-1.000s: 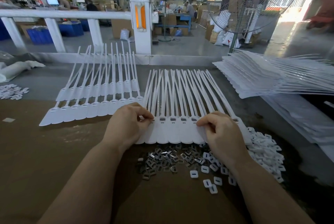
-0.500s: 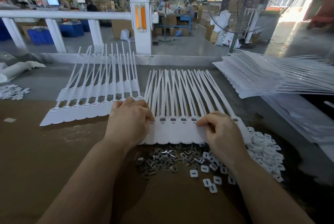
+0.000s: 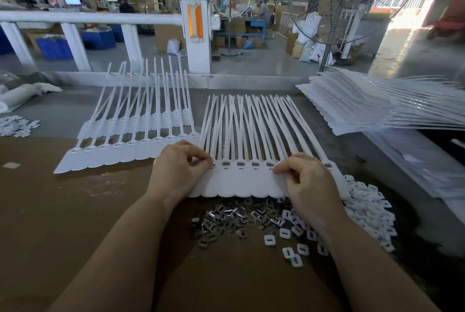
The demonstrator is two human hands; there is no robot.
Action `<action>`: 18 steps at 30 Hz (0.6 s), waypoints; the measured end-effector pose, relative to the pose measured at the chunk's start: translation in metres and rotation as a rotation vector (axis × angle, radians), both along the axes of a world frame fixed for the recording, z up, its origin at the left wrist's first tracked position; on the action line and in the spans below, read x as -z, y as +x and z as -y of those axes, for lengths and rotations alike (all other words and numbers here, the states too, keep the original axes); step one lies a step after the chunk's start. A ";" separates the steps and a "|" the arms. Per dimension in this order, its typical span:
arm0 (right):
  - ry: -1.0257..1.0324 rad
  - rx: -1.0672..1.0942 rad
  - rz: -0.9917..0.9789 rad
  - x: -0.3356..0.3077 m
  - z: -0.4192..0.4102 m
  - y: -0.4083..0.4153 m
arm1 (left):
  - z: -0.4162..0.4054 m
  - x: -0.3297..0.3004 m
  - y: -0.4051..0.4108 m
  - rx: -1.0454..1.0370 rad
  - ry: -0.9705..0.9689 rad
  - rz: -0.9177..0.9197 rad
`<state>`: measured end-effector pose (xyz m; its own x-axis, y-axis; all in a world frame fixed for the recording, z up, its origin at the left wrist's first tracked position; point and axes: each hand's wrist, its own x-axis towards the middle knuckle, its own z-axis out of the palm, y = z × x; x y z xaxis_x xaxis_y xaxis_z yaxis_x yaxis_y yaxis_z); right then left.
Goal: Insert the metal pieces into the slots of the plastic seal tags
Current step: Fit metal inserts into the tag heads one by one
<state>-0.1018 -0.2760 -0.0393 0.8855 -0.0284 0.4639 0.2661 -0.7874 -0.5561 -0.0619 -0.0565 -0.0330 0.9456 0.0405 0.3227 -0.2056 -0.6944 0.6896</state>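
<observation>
Two hands working the tag row

Spread across the worktop (image 3: 75,223), the seal tags (image 3: 251,180) are lying fanned, metal pieces (image 3: 226,221) heaped just below. Right hand (image 3: 309,186) is staying curled, pinning the row; left hand (image 3: 181,173) is sliding back right, fingertips pinching at the leftmost slot, likely seating a piece.

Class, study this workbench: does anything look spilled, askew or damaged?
Nothing looks damaged. A few white plastic caps lie strayed from the main cap pile, beside the metal pieces.

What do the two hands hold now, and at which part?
Both hands, left hand and right hand, rest curled on the row of seal tags, near the slots; whether either pinches a metal piece cannot be told.
</observation>
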 end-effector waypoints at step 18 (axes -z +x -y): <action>0.015 -0.006 -0.020 -0.002 -0.001 -0.002 | -0.002 0.003 0.004 -0.051 -0.212 -0.078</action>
<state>-0.1034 -0.2751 -0.0370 0.8949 -0.0303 0.4453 0.2590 -0.7772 -0.5734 -0.0581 -0.0542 -0.0363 0.9624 0.1476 0.2281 -0.1147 -0.5405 0.8335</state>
